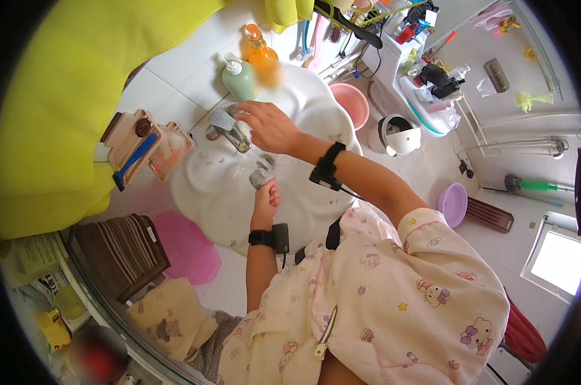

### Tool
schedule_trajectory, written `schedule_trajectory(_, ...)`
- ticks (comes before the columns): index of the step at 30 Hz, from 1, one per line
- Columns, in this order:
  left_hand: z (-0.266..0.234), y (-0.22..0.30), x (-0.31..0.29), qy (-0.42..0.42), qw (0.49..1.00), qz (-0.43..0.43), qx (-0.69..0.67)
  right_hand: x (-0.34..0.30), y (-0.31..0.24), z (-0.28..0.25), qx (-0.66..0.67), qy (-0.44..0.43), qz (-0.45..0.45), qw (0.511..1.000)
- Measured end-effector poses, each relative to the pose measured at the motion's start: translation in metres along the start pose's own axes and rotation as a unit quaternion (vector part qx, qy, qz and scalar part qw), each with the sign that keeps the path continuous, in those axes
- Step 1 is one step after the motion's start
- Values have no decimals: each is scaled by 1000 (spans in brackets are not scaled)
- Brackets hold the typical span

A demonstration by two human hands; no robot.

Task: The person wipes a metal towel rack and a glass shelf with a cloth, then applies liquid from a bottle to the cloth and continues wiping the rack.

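Observation:
My left hand (267,197) is closed around a small grey, rounded thing (261,176) over the white scalloped washbasin (310,170); its exact kind is unclear. The metal tap (229,131) stands at the basin's back edge, with the thing held a little below its spout. Water seems to glisten in the bowl there. My right hand (271,127) reaches over the basin, fingers stretched out beside the tap handle (221,118). Whether the fingertips touch the handle is hard to see. Both wrists wear black straps with small boxes.
Behind the tap stand a green pump bottle (238,78) and an orange pump bottle (261,58). A soap tray (136,141) with a blue razor (135,160) lies left of the basin. A yellow towel (66,83) hangs at upper left. Pink basin (349,106) and bin (396,135) are right.

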State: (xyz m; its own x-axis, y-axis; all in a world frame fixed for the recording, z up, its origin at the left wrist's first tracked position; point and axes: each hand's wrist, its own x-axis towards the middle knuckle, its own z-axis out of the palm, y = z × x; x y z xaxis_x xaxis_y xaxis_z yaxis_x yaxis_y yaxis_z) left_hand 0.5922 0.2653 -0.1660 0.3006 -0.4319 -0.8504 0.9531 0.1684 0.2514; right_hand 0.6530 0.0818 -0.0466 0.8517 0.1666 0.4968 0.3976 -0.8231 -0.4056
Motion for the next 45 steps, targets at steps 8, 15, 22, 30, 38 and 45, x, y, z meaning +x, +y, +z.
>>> schedule_trajectory(8, 24, 42, 25, -41, 996, 35, 78, 11, -16, 8, -79, -40, -45, 995)
schedule_trajectory(15, 11, 30, 0, -74, 995, -20, 56, -32, -15, 7, -164, -89, -58, 981)
schedule_trajectory(22, 15, 8, -59, -217, 964, -114, 102, -108, -30, -28, -42, -151, -230, 960)
schedule_trajectory(30, 16, 19, -26, -77, 917, -168, 352, -97, -31, 5, -88, -363, -175, 911)
schedule_trajectory(38, 38, 47, -13, 45, 317, 334, 887, -91, -36, 32, 141, -399, 306, 853)
schedule_trajectory(45, 62, 80, -43, -208, 124, 527, 815, -96, -59, -11, 579, -402, 531, 470)
